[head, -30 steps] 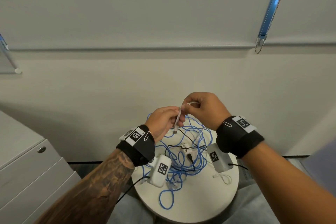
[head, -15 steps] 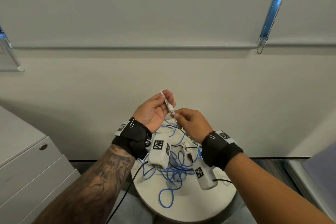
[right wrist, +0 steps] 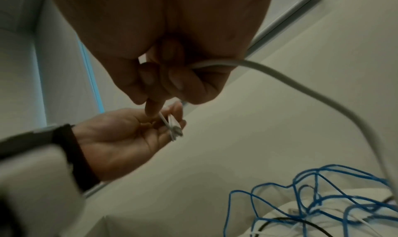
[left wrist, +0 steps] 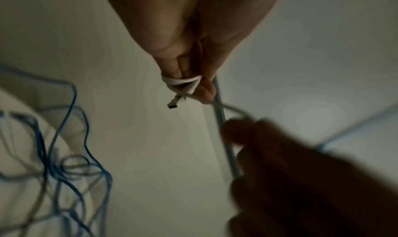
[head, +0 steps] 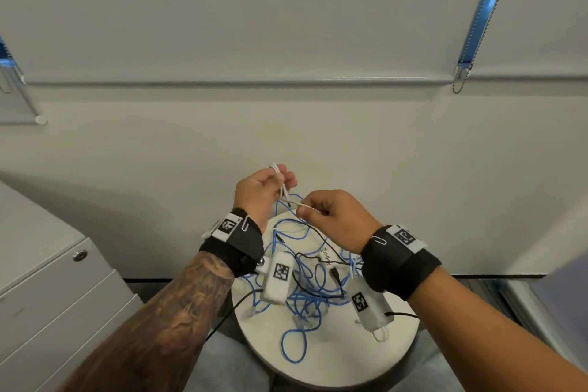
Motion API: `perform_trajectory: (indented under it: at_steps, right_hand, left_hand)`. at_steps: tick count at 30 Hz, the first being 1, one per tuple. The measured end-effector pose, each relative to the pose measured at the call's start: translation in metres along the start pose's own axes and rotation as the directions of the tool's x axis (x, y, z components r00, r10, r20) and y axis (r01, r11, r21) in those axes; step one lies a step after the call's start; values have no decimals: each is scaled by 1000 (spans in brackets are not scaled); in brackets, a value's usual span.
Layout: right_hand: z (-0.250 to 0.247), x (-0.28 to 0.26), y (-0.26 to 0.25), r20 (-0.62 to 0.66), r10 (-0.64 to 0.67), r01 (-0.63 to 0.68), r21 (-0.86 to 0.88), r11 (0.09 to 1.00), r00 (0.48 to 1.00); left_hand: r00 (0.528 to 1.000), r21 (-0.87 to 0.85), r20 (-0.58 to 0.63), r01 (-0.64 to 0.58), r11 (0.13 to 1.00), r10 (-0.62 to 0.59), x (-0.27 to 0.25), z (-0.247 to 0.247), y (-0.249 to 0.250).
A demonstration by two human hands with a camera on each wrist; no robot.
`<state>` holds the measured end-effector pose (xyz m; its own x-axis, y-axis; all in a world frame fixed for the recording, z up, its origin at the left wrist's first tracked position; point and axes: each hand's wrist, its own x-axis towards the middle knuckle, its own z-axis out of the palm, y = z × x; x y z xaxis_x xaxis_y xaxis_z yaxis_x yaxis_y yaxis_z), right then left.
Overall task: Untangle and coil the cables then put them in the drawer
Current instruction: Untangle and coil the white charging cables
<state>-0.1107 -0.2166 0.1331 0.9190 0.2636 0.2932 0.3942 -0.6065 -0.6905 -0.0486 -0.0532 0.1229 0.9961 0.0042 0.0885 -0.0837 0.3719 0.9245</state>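
Two hands, my left grip [head: 264, 189] wrapped in the white cable [head: 281, 183], right grip [head: 334, 216] pinching it, over blue [head: 302, 299] and black [head: 313, 256] cables, ends hidden.

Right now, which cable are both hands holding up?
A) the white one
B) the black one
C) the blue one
A: the left hand has the white cable looped round its fingers, and the right hand pinches the same cable; the blue cable lies on the round table.
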Motion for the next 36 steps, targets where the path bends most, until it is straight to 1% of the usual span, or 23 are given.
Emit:
perform_trajectory:
  at_steps: [2, 3, 4, 6, 8, 12, 14, 15, 16, 17, 19, 20, 22, 23, 26, 28, 29, 31, 33, 34, 36]
  right_hand:
    - [-10, 4, -3, -40, -28, 26, -38, 999, 999]
    - [-16, 7, -3, -66, -39, 35, -54, 998, 997]
    - [-23, 9, -2, -94, -41, 35, -61, 998, 995]
    - [-35, 12, 0, -149, -18, 12, -39, 999, 989]
    - [-42, 12, 4, -176, 15, -11, 20, 1000, 984]
    - [-42, 9, 17, -186, 103, -66, 195, 979, 977]
    - [-39, 6, 21, -192, 155, -100, 266, 959, 969]
    - [-36, 4, 22, -189, 181, -120, 297, 947, 965]
    - [-32, 2, 22, -180, 206, -140, 326, 935, 962]
    - [-26, 0, 21, -164, 224, -158, 342, 926, 961]
    - [-11, -5, 19, -107, 240, -194, 325, 926, 965]
    - [-3, -7, 18, -74, 240, -208, 302, 930, 968]
    - [10, -10, 16, -4, 227, -220, 231, 948, 974]
    - [15, -11, 15, 25, 211, -212, 172, 962, 977]
    - [21, -15, 12, 92, 173, -176, 19, 984, 981]
    - [21, -19, 10, 104, 155, -151, -38, 988, 983]
    - [19, -20, 8, 107, 140, -135, -57, 989, 984]
    - [14, -22, 5, 118, 112, -105, -60, 993, 987]
    - [8, -22, 3, 119, 95, -90, -45, 995, 988]
    - [5, -22, 2, 108, 93, -92, -20, 996, 990]
    - [-3, -21, 0, 69, 118, -123, 80, 989, 991]
  left_hand:
    - [993, 214, 113, -42, 976, 18, -9, 6, -4]
    - [984, 272, 181, -45, 961, -5, -13, 8, -5]
    - [969, 291, 242, -24, 956, -49, -17, 10, -5]
    - [928, 259, 335, 73, 963, -161, -27, 15, -3]
    - [886, 223, 404, 147, 964, -228, -33, 18, 3]
    - [830, 172, 486, 217, 961, -274, -37, 20, 14]
    - [802, 89, 523, 284, 955, -288, -41, 22, 17]
    - [796, 25, 536, 318, 948, -281, -42, 22, 18]
    - [799, -51, 538, 349, 936, -268, -43, 23, 19]
    - [813, -132, 524, 373, 918, -255, -41, 24, 19]
    - [858, -282, 454, 396, 874, -242, -36, 23, 18]
    - [884, -333, 403, 381, 863, -235, -32, 22, 16]
    - [931, -373, 285, 325, 869, -227, -26, 18, 10]
    - [948, -381, 225, 299, 875, -226, -23, 15, 7]
    - [976, -393, 80, 216, 894, -201, -16, 7, 1]
    - [985, -341, 9, 165, 926, -172, -10, -1, -4]
    - [988, -289, -13, 147, 946, -157, -9, -4, -6]
    - [992, -128, -28, 122, 984, -126, -9, -8, -11]
    - [996, 70, -1, 88, 994, -89, -13, -9, -16]
    - [998, 184, 28, 53, 982, -59, -15, -8, -19]
    - [992, 385, 121, -29, 923, -20, -20, -7, -25]
